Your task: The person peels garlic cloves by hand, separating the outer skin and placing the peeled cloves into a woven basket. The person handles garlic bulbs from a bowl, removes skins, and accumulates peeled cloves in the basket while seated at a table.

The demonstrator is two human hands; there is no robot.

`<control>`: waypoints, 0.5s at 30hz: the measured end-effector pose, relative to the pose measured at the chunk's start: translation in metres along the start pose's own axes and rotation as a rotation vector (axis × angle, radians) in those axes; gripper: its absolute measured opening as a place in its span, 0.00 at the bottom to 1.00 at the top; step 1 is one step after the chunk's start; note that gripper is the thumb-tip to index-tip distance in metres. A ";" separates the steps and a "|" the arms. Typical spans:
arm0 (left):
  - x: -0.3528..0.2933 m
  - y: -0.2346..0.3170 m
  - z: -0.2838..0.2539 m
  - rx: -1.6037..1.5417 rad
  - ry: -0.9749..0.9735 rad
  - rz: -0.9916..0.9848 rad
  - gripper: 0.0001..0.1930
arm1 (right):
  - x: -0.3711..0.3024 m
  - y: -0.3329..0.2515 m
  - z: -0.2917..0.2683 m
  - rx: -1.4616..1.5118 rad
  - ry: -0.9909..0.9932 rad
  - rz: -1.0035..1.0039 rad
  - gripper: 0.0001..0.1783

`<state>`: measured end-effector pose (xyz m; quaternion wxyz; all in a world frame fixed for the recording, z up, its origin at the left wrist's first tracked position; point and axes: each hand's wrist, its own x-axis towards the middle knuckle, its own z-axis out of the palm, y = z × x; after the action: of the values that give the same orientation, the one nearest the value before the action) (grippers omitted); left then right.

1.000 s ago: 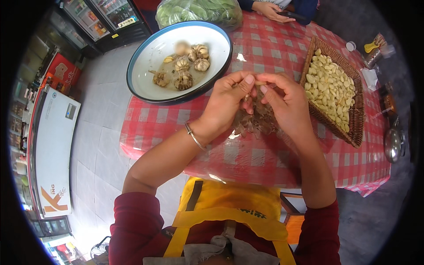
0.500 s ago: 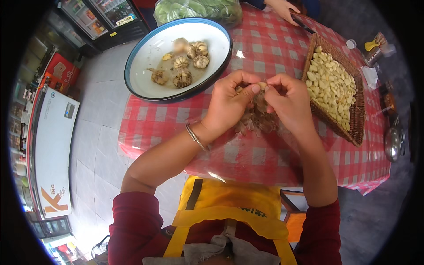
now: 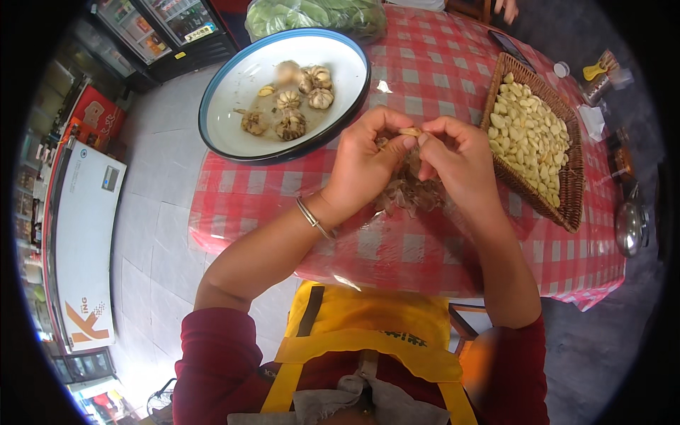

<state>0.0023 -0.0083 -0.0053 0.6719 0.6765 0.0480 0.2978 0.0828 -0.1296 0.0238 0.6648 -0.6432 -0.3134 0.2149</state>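
A garlic clove (image 3: 410, 132) with brownish skin is pinched between the fingertips of both hands, above the table. My left hand (image 3: 363, 164) grips its left end with thumb and forefinger. The thumb and forefinger of my right hand (image 3: 464, 164) close on its right end. Below them lies a pile of dry garlic skins (image 3: 411, 195), partly hidden by the hands. To the left, a white blue-rimmed bowl (image 3: 237, 85) holds several whole garlic bulbs (image 3: 288, 99). On the right stands a wicker basket (image 3: 576, 180) full of peeled garlic cloves (image 3: 531, 134).
A red checked tablecloth (image 3: 397, 251) under clear plastic covers the table. Behind the bowl sits a bag of green vegetables (image 3: 312, 18). A phone (image 3: 511, 48) lies at the far edge, near another person's hand (image 3: 508, 10). A white chest freezer (image 3: 88, 241) stands left.
The other person's hand has left the phone and drawn back from the far table edge. Between my fingertips the clove shows more, and my right fingers have shifted slightly.
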 end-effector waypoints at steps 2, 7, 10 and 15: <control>0.000 -0.001 -0.001 0.097 0.006 0.075 0.05 | -0.001 0.001 -0.001 -0.030 -0.005 0.001 0.06; 0.001 -0.002 -0.005 0.252 -0.062 0.167 0.06 | 0.001 -0.002 -0.011 -0.315 -0.073 -0.091 0.05; 0.000 0.001 -0.006 0.231 -0.090 0.104 0.05 | 0.003 0.000 -0.014 -0.529 -0.085 -0.300 0.04; 0.001 -0.001 -0.010 0.246 -0.182 0.044 0.05 | 0.003 -0.002 -0.018 -0.659 -0.143 -0.421 0.04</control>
<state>-0.0016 0.0013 -0.0071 0.5788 0.7788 0.0083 0.2417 0.0966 -0.1406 0.0270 0.4288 -0.7271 -0.5362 0.0061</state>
